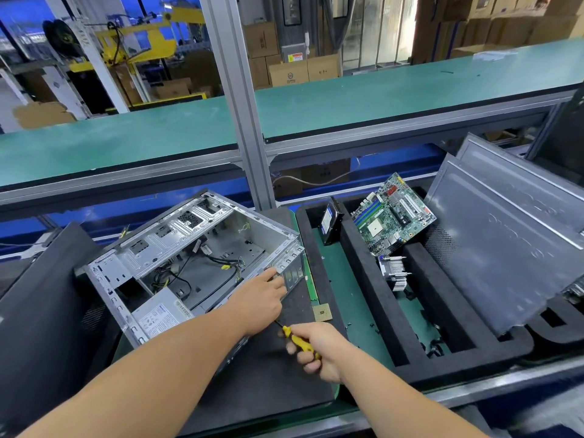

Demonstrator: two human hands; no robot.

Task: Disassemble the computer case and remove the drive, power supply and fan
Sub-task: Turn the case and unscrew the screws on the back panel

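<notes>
The open metal computer case (177, 248) lies on its side on a dark foam mat, with black cables inside it. A grey power supply (161, 317) with a white label sits in the case's near left corner. My left hand (262, 298) rests on the case's near right edge, fingers touching the metal frame. My right hand (316, 349) grips a yellow-handled screwdriver (295, 339) just in front of the case, its tip pointing up-left toward my left hand. A hard drive (330, 221) stands on edge in a slot of the black foam tray (366, 295).
A green motherboard (393, 213) leans in the tray and a finned heatsink (395, 273) lies below it. Grey case side panels (505, 241) lean at the right. A CPU chip (322, 312) lies beside the case. A black panel (41, 295) stands at the left. A green conveyor (347, 96) runs behind.
</notes>
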